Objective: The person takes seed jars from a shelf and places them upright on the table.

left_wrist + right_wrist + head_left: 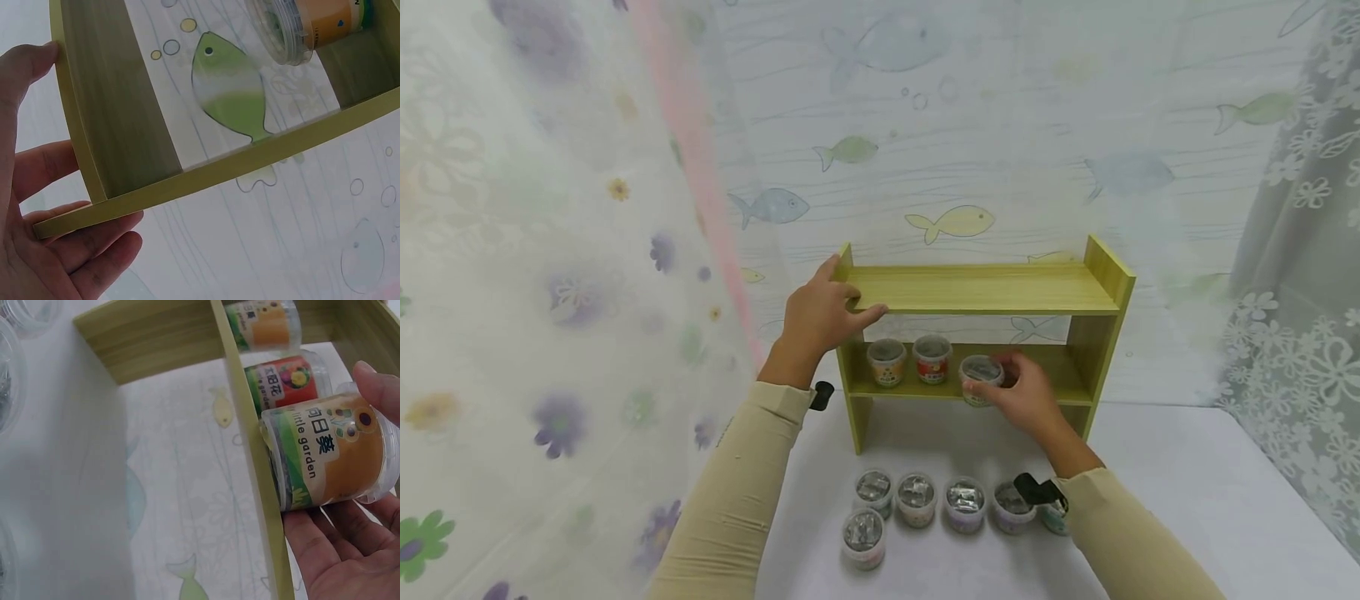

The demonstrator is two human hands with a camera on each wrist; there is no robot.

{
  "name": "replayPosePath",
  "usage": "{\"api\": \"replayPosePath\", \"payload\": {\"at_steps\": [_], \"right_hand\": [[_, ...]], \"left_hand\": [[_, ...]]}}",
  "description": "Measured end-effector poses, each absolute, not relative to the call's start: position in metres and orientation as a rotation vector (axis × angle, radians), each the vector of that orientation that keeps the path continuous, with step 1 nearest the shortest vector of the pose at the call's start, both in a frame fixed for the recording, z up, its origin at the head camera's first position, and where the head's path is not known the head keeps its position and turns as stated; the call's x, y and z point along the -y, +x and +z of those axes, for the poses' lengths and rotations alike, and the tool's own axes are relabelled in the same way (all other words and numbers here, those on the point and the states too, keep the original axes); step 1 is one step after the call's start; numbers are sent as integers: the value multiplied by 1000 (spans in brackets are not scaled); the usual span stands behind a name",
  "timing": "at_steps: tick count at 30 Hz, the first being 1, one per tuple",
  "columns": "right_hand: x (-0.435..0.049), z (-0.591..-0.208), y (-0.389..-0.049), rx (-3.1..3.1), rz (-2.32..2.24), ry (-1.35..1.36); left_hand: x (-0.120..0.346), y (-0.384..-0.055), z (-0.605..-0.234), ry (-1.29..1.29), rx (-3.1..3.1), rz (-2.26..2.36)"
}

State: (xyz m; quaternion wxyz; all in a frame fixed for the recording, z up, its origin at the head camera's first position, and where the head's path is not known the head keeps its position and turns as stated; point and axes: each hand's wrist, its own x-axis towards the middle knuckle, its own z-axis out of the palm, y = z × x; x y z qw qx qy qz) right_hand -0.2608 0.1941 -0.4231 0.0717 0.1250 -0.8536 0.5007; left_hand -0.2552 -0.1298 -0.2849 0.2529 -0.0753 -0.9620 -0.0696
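Note:
My left hand grips the upper left corner of a small yellow-green wooden shelf; in the left wrist view its fingers reach around the boards. My right hand holds a clear-lidded planting cup between thumb and fingers at the front edge of the lower board. The right wrist view shows this cup's orange and green "little garden" label with sunflowers. To its left on that board stand a red-labelled cup and an orange-labelled cup.
On the white table in front of the shelf stand several more lidded cups, mostly in a row, with one cup nearer at the left. My right sleeve partly covers the rightmost. Fish-printed curtain hangs behind.

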Motion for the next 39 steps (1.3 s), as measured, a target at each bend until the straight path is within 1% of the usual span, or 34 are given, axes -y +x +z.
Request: {"api": "replayPosePath", "payload": {"at_steps": [9, 23, 39], "right_hand": [[-193, -423, -258, 2559, 1525, 381], [-192, -421, -259, 2537, 1537, 382], [-191, -422, -246, 2557, 1486, 370]], "left_hand": [[132, -253, -286, -208, 2607, -194], [131, -257, -284, -202, 2614, -188], [129, -256, -284, -207, 2605, -195]]}}
